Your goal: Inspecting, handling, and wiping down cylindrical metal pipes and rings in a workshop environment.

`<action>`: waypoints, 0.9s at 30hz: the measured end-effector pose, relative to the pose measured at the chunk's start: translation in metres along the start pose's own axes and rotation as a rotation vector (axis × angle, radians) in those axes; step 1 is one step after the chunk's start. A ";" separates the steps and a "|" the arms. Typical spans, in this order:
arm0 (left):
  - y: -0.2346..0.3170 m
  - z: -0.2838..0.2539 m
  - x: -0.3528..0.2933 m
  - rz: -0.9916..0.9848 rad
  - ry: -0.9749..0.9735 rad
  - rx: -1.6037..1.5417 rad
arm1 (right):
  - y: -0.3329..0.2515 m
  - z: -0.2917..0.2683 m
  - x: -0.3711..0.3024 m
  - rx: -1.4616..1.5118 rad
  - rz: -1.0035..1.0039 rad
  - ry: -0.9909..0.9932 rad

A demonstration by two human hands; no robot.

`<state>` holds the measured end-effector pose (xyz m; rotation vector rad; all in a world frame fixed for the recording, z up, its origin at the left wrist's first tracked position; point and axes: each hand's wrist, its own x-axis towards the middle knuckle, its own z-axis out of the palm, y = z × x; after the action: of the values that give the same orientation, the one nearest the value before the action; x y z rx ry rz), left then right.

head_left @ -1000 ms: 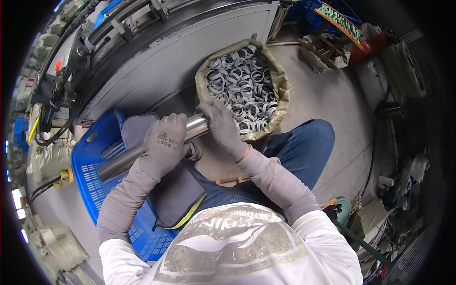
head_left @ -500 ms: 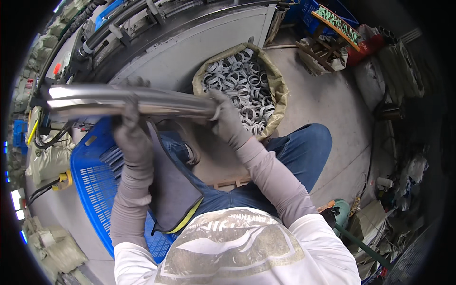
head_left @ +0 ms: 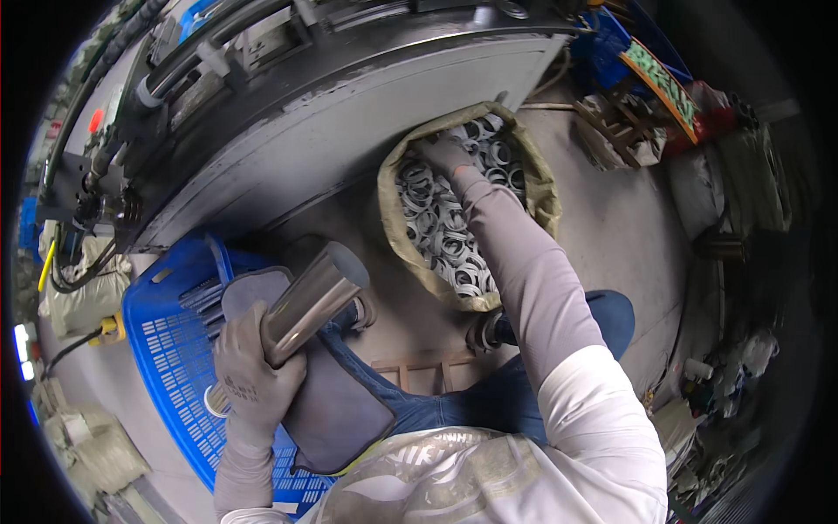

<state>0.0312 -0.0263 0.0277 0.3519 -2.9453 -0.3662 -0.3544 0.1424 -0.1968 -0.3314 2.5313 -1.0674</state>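
My left hand (head_left: 253,367), in a grey glove, is closed round a shiny metal tube (head_left: 316,301) that slants up and away over my left thigh. A round pale edge (head_left: 216,401) shows beside that wrist; whether it belongs to the tube I cannot tell. My right arm stretches forward, and my gloved right hand (head_left: 447,155) reaches among the grey rings (head_left: 445,227) in an open fabric sack (head_left: 397,249). Its fingertips are hidden there. A grey cloth pad (head_left: 340,410) lies over my left thigh, below the tube.
On my left stands a blue plastic basket (head_left: 170,367) with several metal pieces (head_left: 202,301) inside. A machine with a pale side panel (head_left: 349,122) runs along the far side. Between my legs is a wooden frame (head_left: 423,371). Bags and bundles (head_left: 733,175) line the right.
My right hand has let go of the tube and gone forward into the sack of rings. With my left hand the tube has come nearer and swung from lying across to pointing away.
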 end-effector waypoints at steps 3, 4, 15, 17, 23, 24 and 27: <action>0.010 0.018 0.021 0.077 0.076 -0.020 | 0.052 -0.004 0.049 -0.098 -0.146 -0.037; 0.006 0.018 0.020 0.052 0.066 -0.006 | 0.046 0.007 0.045 -0.306 -0.270 -0.121; 0.000 0.007 0.013 0.011 -0.049 -0.006 | 0.088 0.004 -0.104 -0.639 -0.113 -0.486; 0.000 0.011 0.014 0.049 0.006 -0.004 | 0.070 -0.031 -0.112 -0.618 -0.141 -0.736; 0.000 0.011 0.012 0.065 0.050 0.032 | 0.057 -0.071 -0.074 -0.195 0.010 -0.502; 0.001 0.008 0.012 0.043 0.011 0.021 | 0.059 -0.082 -0.065 -0.020 0.042 -0.302; 0.003 0.011 0.016 0.063 0.006 0.010 | 0.083 -0.100 -0.018 -0.165 0.217 -0.308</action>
<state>0.0129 -0.0255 0.0201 0.2602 -2.9448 -0.3419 -0.3865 0.2693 -0.1877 -0.2371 2.3176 -0.6722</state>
